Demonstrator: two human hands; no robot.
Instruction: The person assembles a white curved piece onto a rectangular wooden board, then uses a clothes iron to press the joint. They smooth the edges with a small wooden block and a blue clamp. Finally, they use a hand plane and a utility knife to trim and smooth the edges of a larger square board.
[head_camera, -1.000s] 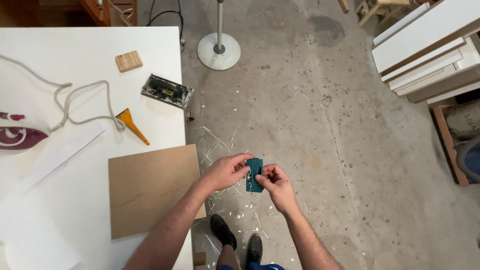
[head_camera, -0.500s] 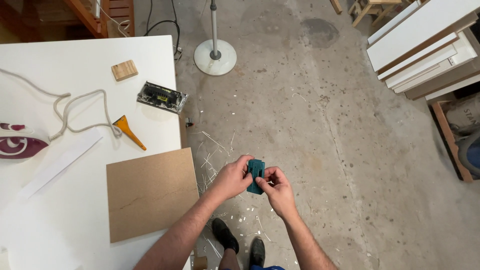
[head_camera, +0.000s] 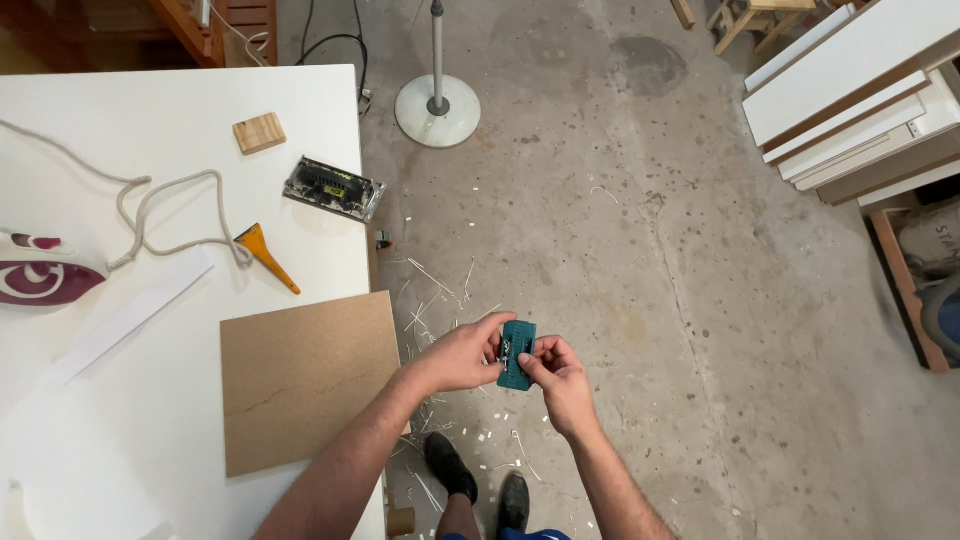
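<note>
Both my hands hold a small teal rectangular tool over the concrete floor, just right of the white table. My left hand grips its left edge with fingers curled over the top. On the other side, my right hand pinches the right edge with thumb and fingertips. A small metal part shows in the tool's middle. My shoes stand below my hands among the shavings.
The white table carries a brown board, an orange-handled scraper, a clothes iron with its cord, a wooden block and a clear plastic box. A fan stand base is ahead; white panels are stacked right.
The view has shifted a little, sliding the table up and right in the picture. My hands stay together on the teal tool, with my fingers shifted slightly on it.
</note>
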